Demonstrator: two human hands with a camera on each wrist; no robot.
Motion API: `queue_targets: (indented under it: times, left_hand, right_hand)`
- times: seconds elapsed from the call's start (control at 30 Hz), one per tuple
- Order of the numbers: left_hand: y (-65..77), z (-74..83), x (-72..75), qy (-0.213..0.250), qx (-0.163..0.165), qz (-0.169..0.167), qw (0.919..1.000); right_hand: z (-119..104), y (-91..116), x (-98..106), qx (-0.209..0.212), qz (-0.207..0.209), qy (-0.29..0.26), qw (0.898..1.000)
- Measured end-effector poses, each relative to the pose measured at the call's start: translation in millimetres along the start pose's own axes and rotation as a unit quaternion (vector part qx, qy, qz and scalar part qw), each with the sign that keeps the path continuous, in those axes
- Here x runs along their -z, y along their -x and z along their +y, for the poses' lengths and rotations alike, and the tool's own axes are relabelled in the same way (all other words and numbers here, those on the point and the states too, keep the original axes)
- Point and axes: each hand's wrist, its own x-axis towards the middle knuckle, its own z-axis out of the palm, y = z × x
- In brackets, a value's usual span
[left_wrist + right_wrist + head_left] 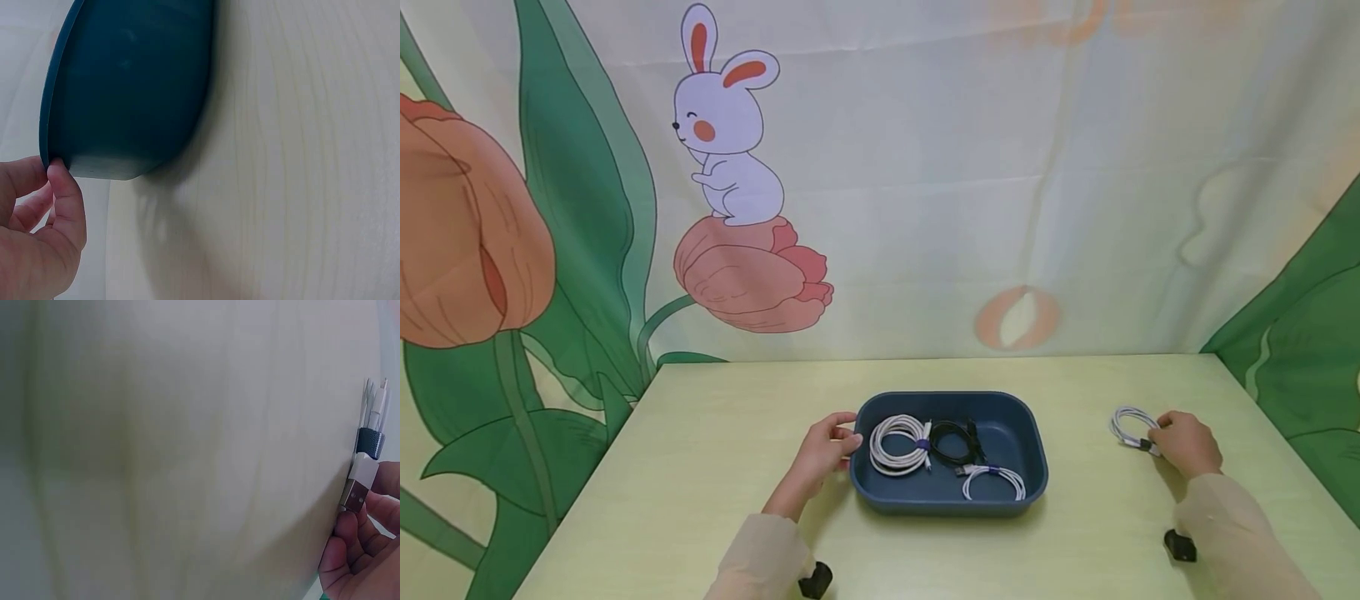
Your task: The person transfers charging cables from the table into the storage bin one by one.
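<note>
A dark blue plastic bin [951, 507] stands on the table. My left hand [822, 454] pinches its left rim between thumb and fingers; the left wrist view shows the hand [44, 231] at the bin's edge [131, 87]. Inside the bin lie a thick white coiled cable [883, 462], a black coiled cable [942, 457] and a thin white USB cable [1017, 482]. Off to the right, my right hand [1187, 443] pinches another coiled white USB cable [1122, 431] with a black strap. In the right wrist view this cable's USB plug [361, 481] is by the fingers.
The pale wooden table [1090, 550] ends at a printed cloth backdrop [925, 208] with a rabbit and tulips. Bare tabletop lies between the bin and the right hand. Small black devices [1180, 546] are at both wrists.
</note>
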Motion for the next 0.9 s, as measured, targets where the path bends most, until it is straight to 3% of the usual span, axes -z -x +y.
queue_targets:
  times: [0.33,0.9]
  left_hand:
    - [-0.5,-0.3,0.1,0.000,-0.002,-0.003,1.0000]
    - [-1.7,-1.4,-0.7,-0.002,-0.001,0.002,1.0000]
  right_hand:
    - [-6.3,6.4,1.3,-0.024,0.022,-0.020,0.999]
    - [-1.7,6.1,2.5,-0.029,0.053,-0.082,0.995]
